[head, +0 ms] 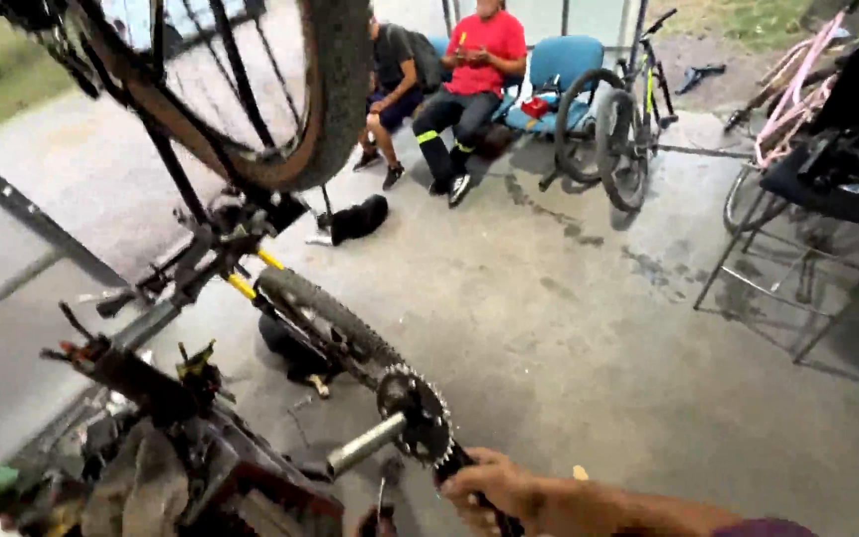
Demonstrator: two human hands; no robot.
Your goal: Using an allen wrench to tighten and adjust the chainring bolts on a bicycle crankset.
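My right hand [497, 489] reaches in from the bottom right and is closed around the black arm of a bicycle crankset. Its toothed chainring [416, 412] stands just up and left of my fingers. A grey metal spindle [365, 445] sticks out from the chainring toward the lower left, over the cluttered workbench [201, 467]. My left hand is out of view.
A knobby wheel [325, 109] hangs at the top left above a bicycle with yellow fork legs [243, 286] and a black tyre [325, 320]. Two people sit on blue chairs [559, 65] at the back beside a parked bicycle [616, 134]. A metal stand [797, 278] and pink frame [797, 85] fill the right.
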